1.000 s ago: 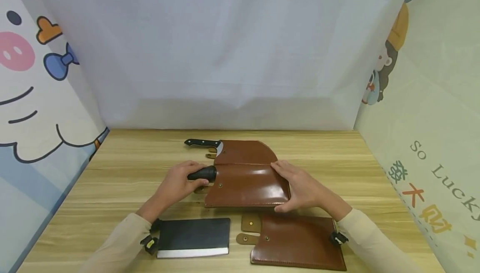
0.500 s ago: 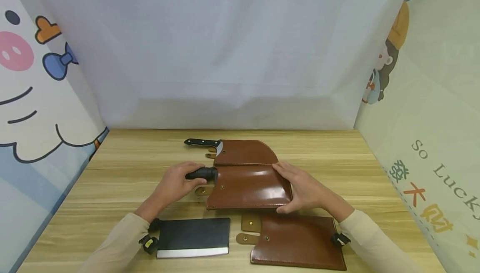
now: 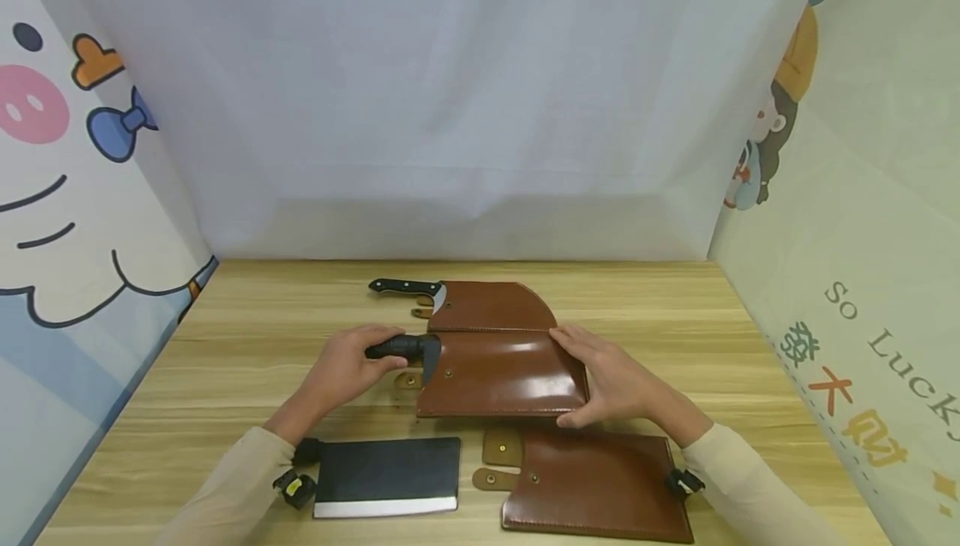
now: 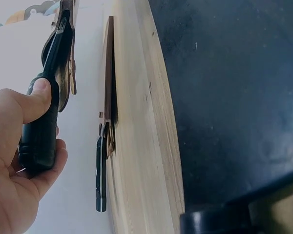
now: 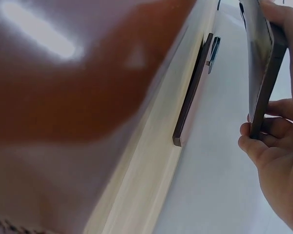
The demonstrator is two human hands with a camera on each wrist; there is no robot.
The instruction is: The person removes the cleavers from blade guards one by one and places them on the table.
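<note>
In the head view my left hand (image 3: 345,369) grips the black handle of a cleaver (image 3: 393,348). Most of its blade is hidden inside a glossy brown leather sheath (image 3: 498,375), and a dark strip of blade shows at the sheath's mouth. My right hand (image 3: 611,375) holds the sheath's far right end, fingers at the top edge and thumb at the lower corner. The left wrist view shows the thumb (image 4: 41,92) pressed along the handle. In the right wrist view, the fingers (image 5: 278,124) wrap around the sheath's end edge, raised above the table.
A sheathed knife with a riveted black handle (image 3: 405,286) lies behind. In front, a bare dark cleaver (image 3: 386,471) with a bright edge lies below my left forearm. A second brown sheath (image 3: 600,483) with snap straps lies at front right on the wooden table (image 3: 225,338).
My left hand has drawn the handle slightly left, while my right hand and the sheath have shifted slightly right. More dark blade now shows between handle and sheath mouth.
</note>
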